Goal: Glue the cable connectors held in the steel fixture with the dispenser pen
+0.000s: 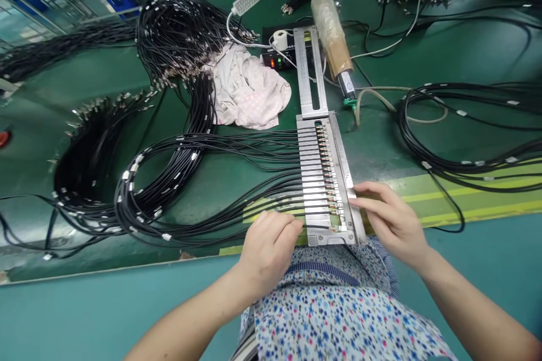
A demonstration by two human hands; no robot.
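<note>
A metal fixture (315, 197) lies at the table's front edge, with several black cables (271, 152) laid side by side across it. Their small metal connectors (328, 169) line up along its slot. My left hand (271, 245) is closed at the fixture's lower left, thumb and index finger together on the nearest black cable (317, 227); the grip itself is partly hidden. On the other side, my right hand (392, 223) has its fingers stretched out and apart, fingertips touching the right edge bar (348, 180) of the fixture.
Cable coils (139, 197) lie to the left, more cables (466, 163) to the right. Behind are a crumpled cloth (249, 90), a black control box (277, 61) with lit indicators, a small lamp (249, 0) and a wrapped dispensing syringe (334, 39) with a hose.
</note>
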